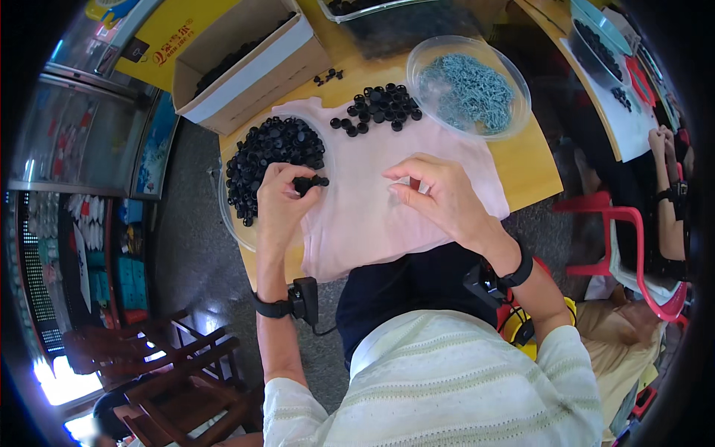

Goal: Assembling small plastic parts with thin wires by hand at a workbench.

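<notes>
Nearest the camera, the person's cream knitted sleeves and dark lap fill the lower middle, with a black strap on each wrist. Left hand (279,200) rests at the edge of a pink cloth (372,216) spread over the wooden counter (532,160); its grip pinches a few small black caps (309,182) between thumb and fingers. Directly at 11 o'clock from that hand sits a clear shallow dish (237,227) heaped with more black caps (272,153), touching the cloth's left edge. Right hand (439,195) hovers over the cloth at 3 o'clock from the left one, thumb and fingertips pressed together; whether anything tiny sits between them cannot be told. At 12 o'clock of the cloth lies a loose cluster of black caps (380,104). Just beside it, at 1 o'clock, a clear round bowl (514,71) holds a tangle of small grey-blue wire pieces (469,93). At 11 o'clock an open cardboard box (249,78) contains dark parts. Another person's arm (666,201) shows at 3 o'clock, near a red chair (633,246).
</notes>
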{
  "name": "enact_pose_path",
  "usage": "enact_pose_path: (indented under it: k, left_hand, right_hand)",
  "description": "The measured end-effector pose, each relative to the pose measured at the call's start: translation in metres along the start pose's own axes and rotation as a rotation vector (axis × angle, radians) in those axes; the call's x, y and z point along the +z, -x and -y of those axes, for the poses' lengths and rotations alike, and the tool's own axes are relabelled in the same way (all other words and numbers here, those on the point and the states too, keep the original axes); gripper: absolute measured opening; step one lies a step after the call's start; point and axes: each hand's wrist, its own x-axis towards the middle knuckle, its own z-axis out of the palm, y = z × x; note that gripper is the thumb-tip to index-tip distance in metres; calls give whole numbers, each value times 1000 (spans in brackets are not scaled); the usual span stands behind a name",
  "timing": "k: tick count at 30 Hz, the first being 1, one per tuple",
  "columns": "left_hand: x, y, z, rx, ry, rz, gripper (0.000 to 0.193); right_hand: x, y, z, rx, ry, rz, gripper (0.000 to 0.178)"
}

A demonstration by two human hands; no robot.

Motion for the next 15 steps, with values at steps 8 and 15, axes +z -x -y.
enact_pose_path:
  k: [8,15]
  left_hand:
    - [-12,-5,-19,-68,192,17,25]
    - [59,-22,-58,135,131,133,24]
  right_hand:
    - [-8,4,-13,35,-25,-44,17]
    - [-8,-4,-24,106,73,-121,19]
